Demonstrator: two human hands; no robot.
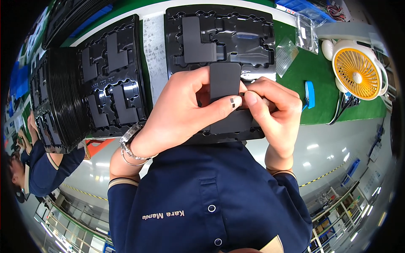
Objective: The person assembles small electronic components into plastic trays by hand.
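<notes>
My left hand is closed on a matte black L-shaped flat part, with the thumb across its front and the fingers behind. Two tiny dark squares sit on that thumb near its tip. At the part's inner corner my right hand is closed in a pinch, thumb against forefinger; something small and dark shows at its fingertips, too small to name. Beneath both hands lies a black moulded tray. Another black L-shaped part rests in its upper left pocket.
To the left, another black tray holds several L-shaped parts beside a stack of black trays. Right of my hands are clear plastic bags, a blue band and a white-and-orange fan. A co-worker is at far left.
</notes>
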